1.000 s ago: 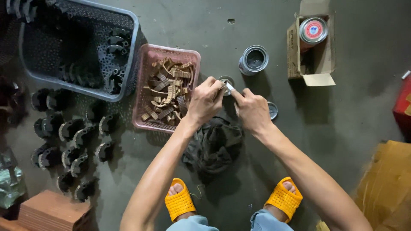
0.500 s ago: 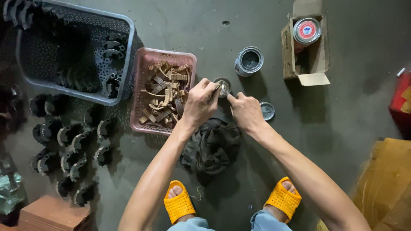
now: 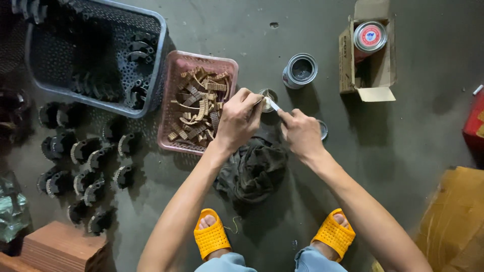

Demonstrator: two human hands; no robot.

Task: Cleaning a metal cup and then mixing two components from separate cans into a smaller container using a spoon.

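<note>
Seemingly mid-application: brushing adhesive onto a lining piece. Large dark perforated plastic crate [image 3: 151,75], then pink plastic basket [image 3: 174,126] heaped with tan curved lining strips [image 3: 199,103]. One open grey tin [image 3: 300,70], one sealed red-lidded tin [image 3: 369,36]. Left hand [image 3: 239,121] pinching a small piece, right hand [image 3: 301,133] pinching a thin white-handled brush [image 3: 272,105]. Next calling for steady strokes.

Basket of strips [image 3: 197,103] left of both hands, open can [image 3: 300,70] beyond them, rag [image 3: 252,171] beneath.
</note>
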